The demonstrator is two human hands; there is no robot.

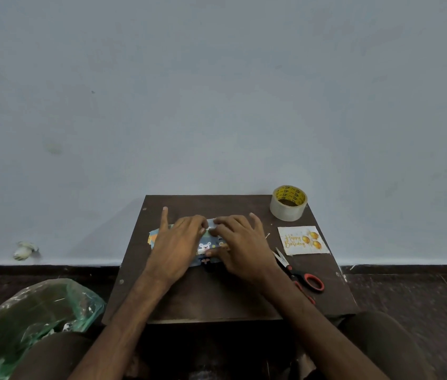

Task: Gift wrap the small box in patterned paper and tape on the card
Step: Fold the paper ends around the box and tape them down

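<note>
At the middle of the table (216,297) the left hand (178,242) pinched the patterned paper (152,238) with bent fingers, index straight, while the right hand (240,244) clasped the small box (212,239) beneath, and I reckoned the seam wanted pulling taut before taping.

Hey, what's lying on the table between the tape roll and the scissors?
The Happy Birthday card lies flat on the table there, with the tape roll beyond it and the scissors nearer the person; the head view shows it.
</note>
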